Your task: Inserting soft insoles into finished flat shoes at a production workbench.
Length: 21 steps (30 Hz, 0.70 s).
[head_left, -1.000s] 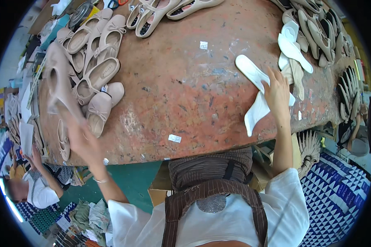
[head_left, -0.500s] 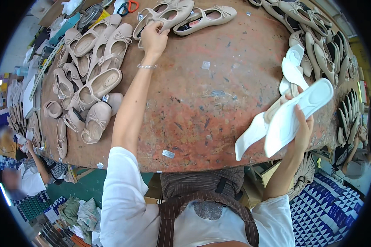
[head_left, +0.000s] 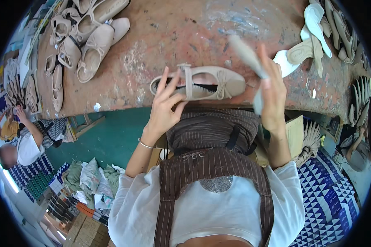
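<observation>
A beige bow-front shoe [head_left: 234,83] with a strap lies near the table's front edge, its toe to the right. My left hand [head_left: 165,105] grips its heel end, fingers over the opening and thumb at the near side. Inside the shoe, a dark lining edge with pale stitch-like marks shows. To its right, my right hand [head_left: 273,96] is raised and closed on a pale insole [head_left: 245,52], which is smeared by motion and stands apart from the shoe. More white insoles [head_left: 285,61] lie on the table beyond that hand, with a beige insole [head_left: 300,52] among them.
Several beige shoes [head_left: 95,47] crowd the left of the worn table [head_left: 169,45]. Another row of shoes [head_left: 338,24] stands at the far right. Bagged cloth [head_left: 90,177] lies on the green floor [head_left: 115,133] at left. Other people [head_left: 22,154] sit at both sides.
My left hand has come back from the far shoes with one shoe, now at the front edge. My right hand has moved inward with one insole; the other insole it held is no longer in it.
</observation>
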Available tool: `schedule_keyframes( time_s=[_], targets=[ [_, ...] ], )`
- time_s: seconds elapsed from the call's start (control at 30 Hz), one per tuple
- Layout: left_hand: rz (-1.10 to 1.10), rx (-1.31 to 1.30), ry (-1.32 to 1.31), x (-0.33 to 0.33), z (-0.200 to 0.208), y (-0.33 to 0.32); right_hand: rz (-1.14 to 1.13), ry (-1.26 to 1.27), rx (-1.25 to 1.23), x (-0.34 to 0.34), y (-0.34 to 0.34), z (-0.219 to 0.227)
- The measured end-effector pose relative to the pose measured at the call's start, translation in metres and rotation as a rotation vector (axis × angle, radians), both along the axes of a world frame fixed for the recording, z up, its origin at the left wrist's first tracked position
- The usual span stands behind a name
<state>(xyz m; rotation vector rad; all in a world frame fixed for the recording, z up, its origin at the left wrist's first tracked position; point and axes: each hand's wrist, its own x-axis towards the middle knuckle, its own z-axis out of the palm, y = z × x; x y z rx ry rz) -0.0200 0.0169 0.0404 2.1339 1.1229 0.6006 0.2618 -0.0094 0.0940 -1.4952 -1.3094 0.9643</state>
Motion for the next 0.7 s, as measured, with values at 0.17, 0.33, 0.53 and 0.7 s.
schedule_keyframes(
  time_s=[0.17,0.33,0.53,0.7],
  targets=[
    [0.301,0.357,0.008,-0.017,-0.009,-0.005,0.178,-0.939,0.316,-0.029,-0.027,-0.003],
    [0.418,0.200,0.109,-0.016,-0.015,0.000,0.218,-0.758,0.305,-0.048,-0.021,-0.038],
    [0.269,-0.034,-0.028,-0.024,-0.019,0.014,0.330,-0.555,0.306,-0.086,0.007,-0.063],
    [0.616,-0.106,-0.334,-0.034,-0.026,-0.002,0.333,-0.494,0.277,-0.094,0.019,-0.063]
  ],
)
